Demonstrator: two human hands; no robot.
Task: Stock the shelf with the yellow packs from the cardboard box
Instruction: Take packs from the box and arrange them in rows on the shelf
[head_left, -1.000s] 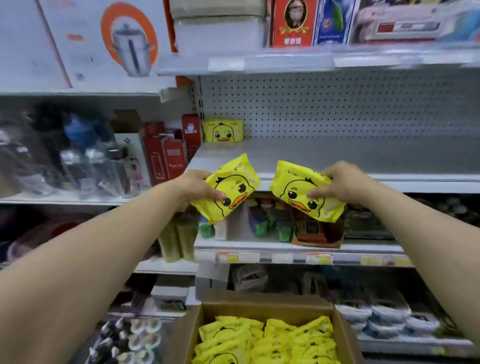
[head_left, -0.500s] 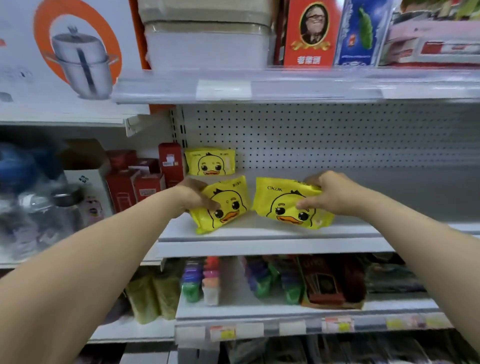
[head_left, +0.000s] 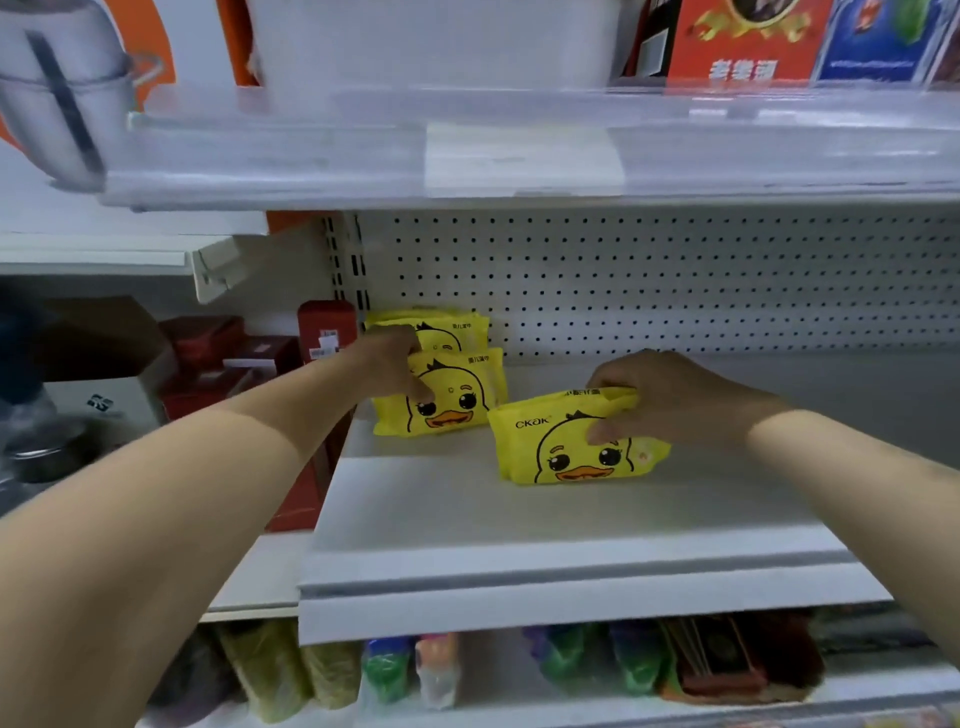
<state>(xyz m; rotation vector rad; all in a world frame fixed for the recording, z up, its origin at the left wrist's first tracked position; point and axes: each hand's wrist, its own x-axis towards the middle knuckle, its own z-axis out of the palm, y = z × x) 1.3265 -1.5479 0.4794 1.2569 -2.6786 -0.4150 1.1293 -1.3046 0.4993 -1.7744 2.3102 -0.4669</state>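
Head view, mid-frame: left hand (head_left: 392, 364) pinches left pack (head_left: 457, 402), right hand (head_left: 665, 400) pinches right pack (head_left: 566, 454), both on shelf (head_left: 519, 525). Probably soft, light, slick; grip top edge.

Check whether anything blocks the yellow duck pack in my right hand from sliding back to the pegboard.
Nothing visible does. Behind the yellow duck pack in the right hand the shelf lies bare up to the pegboard; the other duck packs stand off to the left.

The white shelf (head_left: 519, 519) holds a yellow duck pack (head_left: 460, 332) at the back, a second pack (head_left: 462, 402) just before it, a third pack (head_left: 561, 457) on the right.
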